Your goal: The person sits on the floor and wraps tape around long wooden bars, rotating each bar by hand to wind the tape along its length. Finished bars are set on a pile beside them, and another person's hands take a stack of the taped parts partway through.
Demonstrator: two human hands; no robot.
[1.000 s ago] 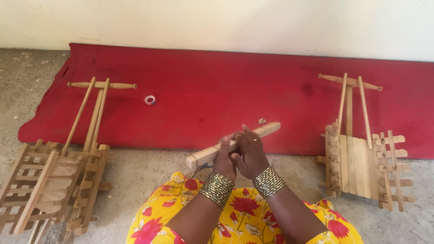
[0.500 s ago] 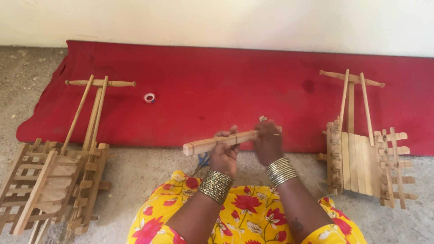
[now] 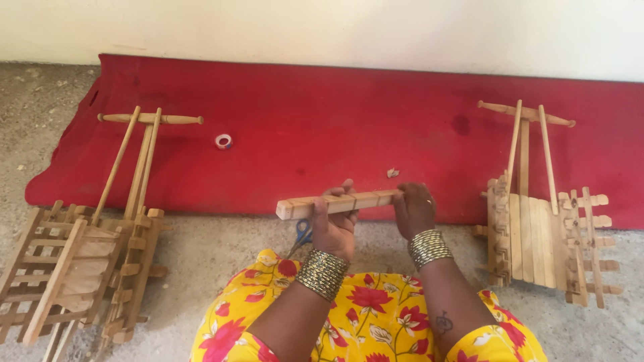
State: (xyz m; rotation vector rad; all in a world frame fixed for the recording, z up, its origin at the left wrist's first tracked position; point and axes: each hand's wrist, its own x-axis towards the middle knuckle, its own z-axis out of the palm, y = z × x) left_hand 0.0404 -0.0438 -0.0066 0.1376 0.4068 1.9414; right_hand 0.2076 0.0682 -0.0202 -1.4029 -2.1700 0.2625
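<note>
Head view: left hand [image 3: 333, 224] and right hand [image 3: 414, 211] hold the notched wooden bar [image 3: 339, 203] level above the red cloth's [image 3: 322, 127] edge, fingers clamped on each end; best keep both grips firm and the bar steady, blue-handled scissors [image 3: 302, 234] lying beneath

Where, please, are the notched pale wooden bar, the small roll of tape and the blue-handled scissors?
notched pale wooden bar [image 3: 349, 202], head view, middle of its top face
small roll of tape [image 3: 223, 141], head view, its ring
blue-handled scissors [image 3: 302, 232], head view, handle loop
</note>
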